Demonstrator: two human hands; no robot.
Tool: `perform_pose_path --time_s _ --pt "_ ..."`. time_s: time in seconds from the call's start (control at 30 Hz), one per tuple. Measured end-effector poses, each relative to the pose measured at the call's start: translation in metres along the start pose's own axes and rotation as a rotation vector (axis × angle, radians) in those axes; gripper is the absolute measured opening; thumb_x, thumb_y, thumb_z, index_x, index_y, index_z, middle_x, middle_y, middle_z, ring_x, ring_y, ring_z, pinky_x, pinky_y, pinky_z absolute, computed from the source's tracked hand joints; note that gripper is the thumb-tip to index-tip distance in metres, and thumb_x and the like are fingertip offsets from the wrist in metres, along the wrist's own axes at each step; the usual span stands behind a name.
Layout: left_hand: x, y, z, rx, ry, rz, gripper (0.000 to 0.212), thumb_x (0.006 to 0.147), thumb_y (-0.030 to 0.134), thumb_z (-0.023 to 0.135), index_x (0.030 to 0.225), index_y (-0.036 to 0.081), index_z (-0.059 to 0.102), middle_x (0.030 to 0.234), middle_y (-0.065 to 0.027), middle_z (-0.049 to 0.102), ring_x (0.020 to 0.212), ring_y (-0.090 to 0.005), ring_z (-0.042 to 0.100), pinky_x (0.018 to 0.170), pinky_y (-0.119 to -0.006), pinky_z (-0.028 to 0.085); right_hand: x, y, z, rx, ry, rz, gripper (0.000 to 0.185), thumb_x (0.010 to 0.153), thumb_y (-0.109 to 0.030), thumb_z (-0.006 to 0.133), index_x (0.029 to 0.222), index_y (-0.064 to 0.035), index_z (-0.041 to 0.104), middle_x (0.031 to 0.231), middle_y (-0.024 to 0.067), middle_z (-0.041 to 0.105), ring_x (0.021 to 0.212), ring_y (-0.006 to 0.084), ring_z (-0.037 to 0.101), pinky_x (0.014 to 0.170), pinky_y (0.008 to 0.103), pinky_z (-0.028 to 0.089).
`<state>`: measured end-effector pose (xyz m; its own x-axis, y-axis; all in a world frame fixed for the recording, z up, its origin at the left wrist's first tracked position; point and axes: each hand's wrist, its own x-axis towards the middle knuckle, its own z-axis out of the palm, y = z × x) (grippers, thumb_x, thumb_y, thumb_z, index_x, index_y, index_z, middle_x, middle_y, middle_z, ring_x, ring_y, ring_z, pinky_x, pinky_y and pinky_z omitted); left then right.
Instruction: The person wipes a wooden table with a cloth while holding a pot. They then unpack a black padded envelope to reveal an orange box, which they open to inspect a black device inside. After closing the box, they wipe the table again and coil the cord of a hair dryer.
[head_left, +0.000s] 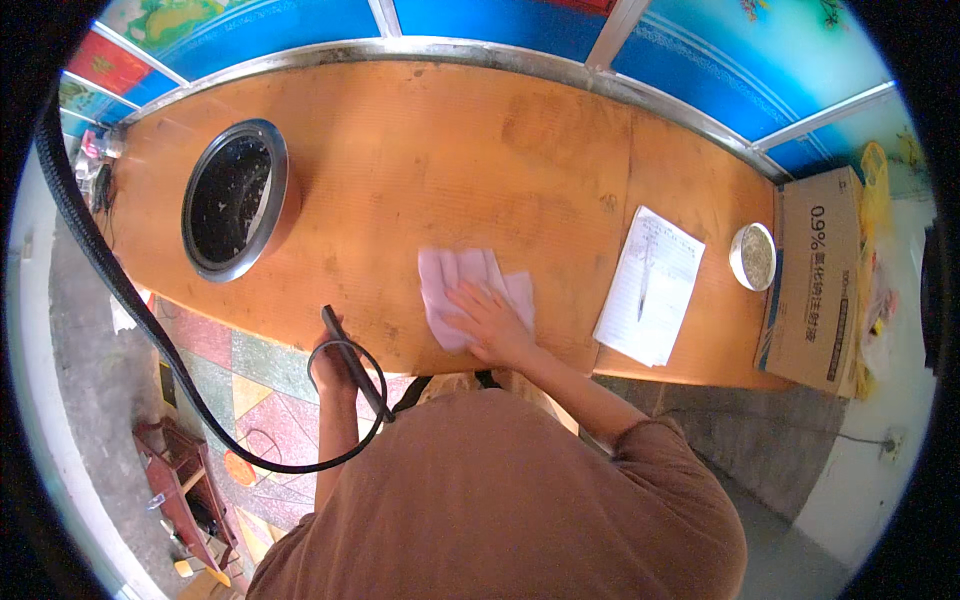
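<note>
My right hand (487, 322) lies flat on a pink cloth (461, 266), its fingers spread and pressing the cloth to the wooden table (420, 172). The cloth is creased, and its far edge is blurred. At the table's front edge, to the left, is my left hand (330, 371). A dark bar-shaped piece with a thin loop of black cable (262, 466) crosses in front of it, so its fingers are mostly hidden. I cannot tell whether it grips anything.
A dark pot (232, 202) with pale specks inside stands at left. Rightward lie a written-on notepad (675, 300) with a pen (643, 289), a white bowl (752, 256) of grainy contents and a cardboard box (814, 285). A blue panelled partition (495, 26) borders the table's far side.
</note>
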<state>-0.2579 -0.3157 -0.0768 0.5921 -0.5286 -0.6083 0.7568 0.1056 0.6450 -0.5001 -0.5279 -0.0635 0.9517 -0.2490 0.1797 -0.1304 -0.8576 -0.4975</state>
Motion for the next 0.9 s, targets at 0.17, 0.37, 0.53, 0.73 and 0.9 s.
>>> perform_pose_path --time_s 0.17,0.37,0.53,0.73,0.9 --pt "0.004 0.007 0.009 -0.005 0.020 -0.061 0.036 0.097 0.032 0.038 0.106 0.002 0.053 0.056 -0.0035 0.046 0.041 -0.0147 0.041 0.037 -0.025 0.033 -0.100 0.004 -0.026 0.052 -0.130 0.136 0.053 0.070 -0.016 0.069 0.122 -0.0163 0.056 0.143 0.0101 0.039 0.133 0.0323 0.033 0.110 0.0475 0.024" --pt "0.008 0.011 0.063 0.475 -0.185 -0.160 0.035 0.096 0.036 0.043 0.106 0.006 0.057 0.052 -0.0034 0.044 0.038 -0.0132 0.041 0.035 -0.028 0.033 -0.005 -0.002 0.009 -0.110 0.430 0.645 0.045 0.070 -0.006 0.058 0.114 -0.0126 0.061 0.129 0.0110 0.051 0.118 0.0347 0.045 0.101 0.0458 0.034" --pt "0.005 -0.032 0.126 0.658 -0.498 -0.024 0.013 0.092 0.023 0.056 0.096 0.011 0.057 0.055 -0.0003 0.049 0.036 -0.0136 0.044 0.032 -0.026 0.035 -0.043 -0.058 0.045 -0.030 0.334 0.263 0.050 0.067 -0.006 0.063 0.116 -0.0140 0.061 0.129 0.0090 0.053 0.119 0.0333 0.047 0.099 0.0484 0.035" --pt "-0.005 -0.059 0.159 0.845 -0.635 -0.351 0.021 0.096 0.027 0.050 0.087 0.009 0.058 0.059 -0.0006 0.056 0.044 -0.0101 0.051 0.040 -0.023 0.040 -0.204 -0.051 -0.025 0.117 0.987 0.565 0.036 0.068 -0.007 0.063 0.103 -0.0074 0.065 0.099 0.0128 0.064 0.090 0.0259 0.063 0.077 0.0395 0.052" --pt "-0.010 -0.139 0.211 1.152 -0.859 -0.292 0.031 0.091 0.033 0.056 0.089 0.003 0.065 0.077 -0.0083 0.064 0.065 -0.0162 0.060 0.055 -0.029 0.048 -0.329 0.030 -0.103 -0.045 1.249 1.106 0.052 0.071 0.002 0.050 0.123 -0.0008 0.053 0.125 0.0148 0.053 0.121 0.0278 0.047 0.104 0.0357 0.033"
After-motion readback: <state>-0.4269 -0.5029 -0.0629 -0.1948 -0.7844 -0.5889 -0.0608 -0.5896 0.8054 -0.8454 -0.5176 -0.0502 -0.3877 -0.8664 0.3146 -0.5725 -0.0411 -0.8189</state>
